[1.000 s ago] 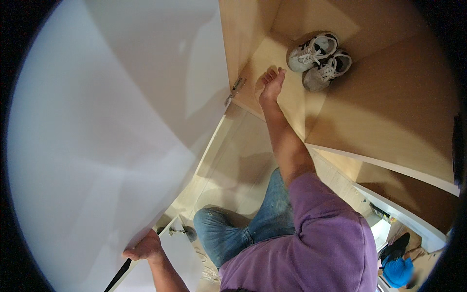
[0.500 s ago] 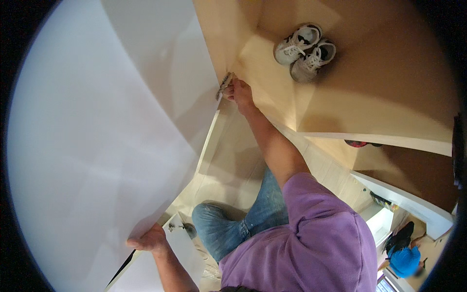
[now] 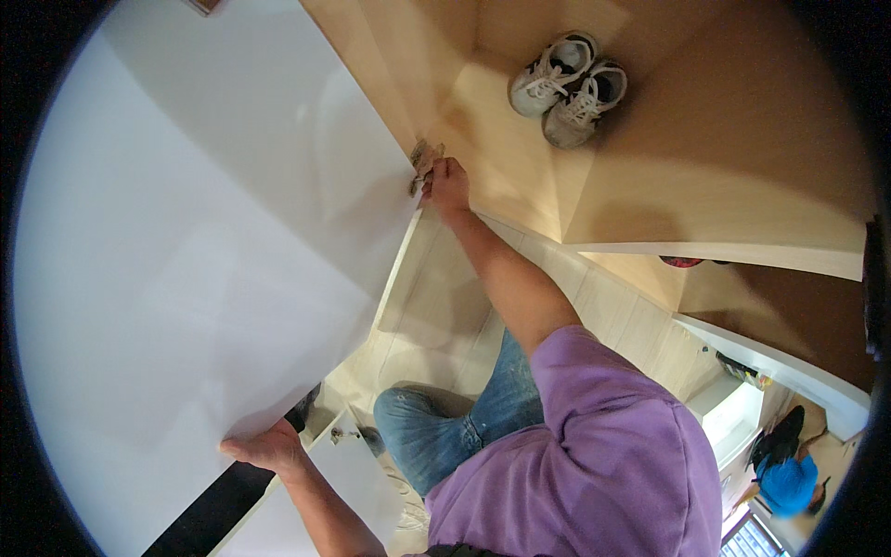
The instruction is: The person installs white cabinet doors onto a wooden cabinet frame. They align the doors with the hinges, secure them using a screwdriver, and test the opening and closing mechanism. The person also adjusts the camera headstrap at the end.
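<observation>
A large white door panel [image 3: 204, 251] fills the left of the view, beside a light wood cabinet [image 3: 705, 167]. My left hand [image 3: 269, 447] grips the panel's near edge, thumb on its face and the other fingers hidden behind. Beyond my knee, my right hand [image 3: 447, 184] pinches a crumpled grey-brown cloth [image 3: 427, 160]. That cloth lies against the panel's far edge, where it meets the cabinet side. Some of my right fingers are hidden.
A pair of worn white sneakers [image 3: 568, 88] stands on the cabinet shelf. Below is another compartment with a red item [image 3: 681, 262]. A second white panel [image 3: 343, 487] with a metal hinge [image 3: 345, 433] is near my left forearm. A person in blue [image 3: 787, 485] is at lower right.
The white panel has swung leftward with my left hand, widening the dark gap beside the second panel. My right hand and the cloth have shifted slightly along the joint.
</observation>
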A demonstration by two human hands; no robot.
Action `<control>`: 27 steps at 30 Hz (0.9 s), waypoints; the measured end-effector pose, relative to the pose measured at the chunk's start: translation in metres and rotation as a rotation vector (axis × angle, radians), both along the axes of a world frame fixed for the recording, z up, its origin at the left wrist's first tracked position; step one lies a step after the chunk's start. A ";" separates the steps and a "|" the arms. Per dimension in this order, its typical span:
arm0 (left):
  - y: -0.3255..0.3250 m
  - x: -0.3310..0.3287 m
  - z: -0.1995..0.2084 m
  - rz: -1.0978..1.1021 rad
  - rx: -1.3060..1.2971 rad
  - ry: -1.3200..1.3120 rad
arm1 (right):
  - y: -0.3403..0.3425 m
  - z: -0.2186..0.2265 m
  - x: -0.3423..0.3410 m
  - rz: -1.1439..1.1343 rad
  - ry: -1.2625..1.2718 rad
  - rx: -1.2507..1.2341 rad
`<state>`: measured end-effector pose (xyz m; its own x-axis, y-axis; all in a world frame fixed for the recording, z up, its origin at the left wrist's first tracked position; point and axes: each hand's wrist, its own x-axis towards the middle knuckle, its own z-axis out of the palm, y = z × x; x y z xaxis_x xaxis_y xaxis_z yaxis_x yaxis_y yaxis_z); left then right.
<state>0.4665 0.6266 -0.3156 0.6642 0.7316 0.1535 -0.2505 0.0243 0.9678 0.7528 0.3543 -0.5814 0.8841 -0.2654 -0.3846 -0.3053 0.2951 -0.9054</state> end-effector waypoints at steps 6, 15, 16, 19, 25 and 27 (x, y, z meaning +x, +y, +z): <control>-0.007 0.002 0.004 0.104 0.006 0.028 | -0.023 0.007 0.012 0.195 0.047 -0.004; -0.003 -0.016 -0.004 0.026 0.076 -0.001 | -0.007 0.006 0.009 0.081 0.048 0.223; -0.003 -0.017 -0.005 0.011 0.077 -0.009 | -0.007 0.004 0.008 0.093 0.034 0.221; -0.003 -0.020 -0.001 -0.004 -0.034 -0.013 | -0.006 -0.004 0.009 0.100 0.005 0.209; -0.014 -0.014 0.000 0.062 0.057 0.008 | 0.002 0.012 0.012 0.038 0.022 0.164; -0.016 -0.008 0.002 0.098 0.049 0.006 | 0.001 0.009 0.015 0.017 -0.013 0.189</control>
